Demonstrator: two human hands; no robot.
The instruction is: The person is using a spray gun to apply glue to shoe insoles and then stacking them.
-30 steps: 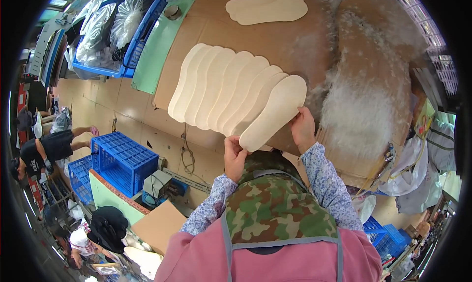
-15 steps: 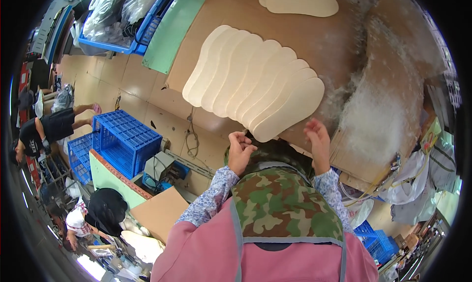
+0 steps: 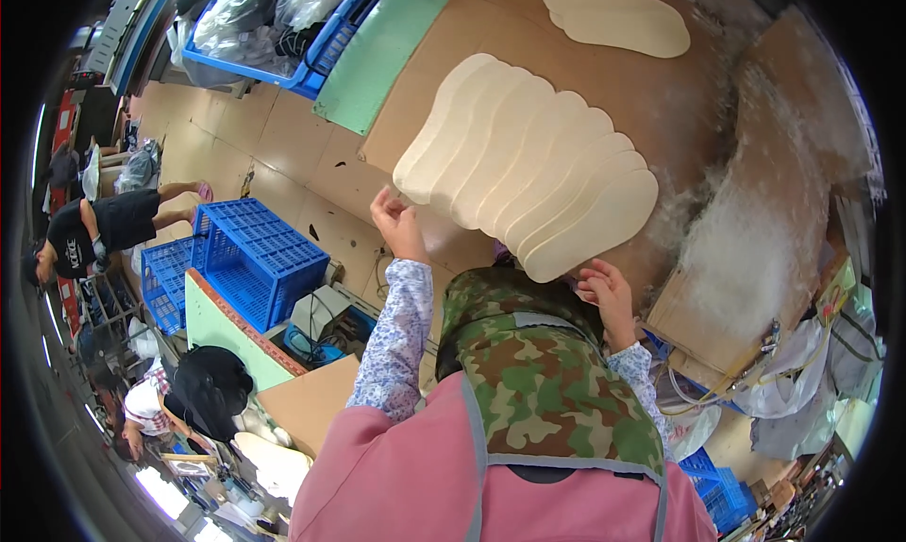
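Note:
A fanned row of several cream insoles (image 3: 528,155) lies overlapping on the brown cardboard table cover (image 3: 500,23). My left hand (image 3: 400,228) is at the row's left end, beside the near tip of the leftmost insole. Its fingers are half bent and slightly apart, and I see nothing held in them; whether a fingertip touches the insole, I cannot tell. My right hand (image 3: 609,301) is close to the near edge of the rightmost insole (image 3: 599,221), fingers loosely curved and apart, nothing visible in it. At the far side lies a smaller overlapping group of insoles (image 3: 618,21).
Whitish residue coats the cardboard (image 3: 727,259) at the right. A pale green board (image 3: 387,60) borders the table's left, near a blue basket (image 3: 311,79) of plastic bags. Blue crates (image 3: 260,259) stand on the floor at left. Two people (image 3: 104,230) are farther left.
My left hand has moved left from the middle near edge to the row's left end, opening from a pinch. My right hand has come nearer the rightmost insole. The view has shifted slightly.

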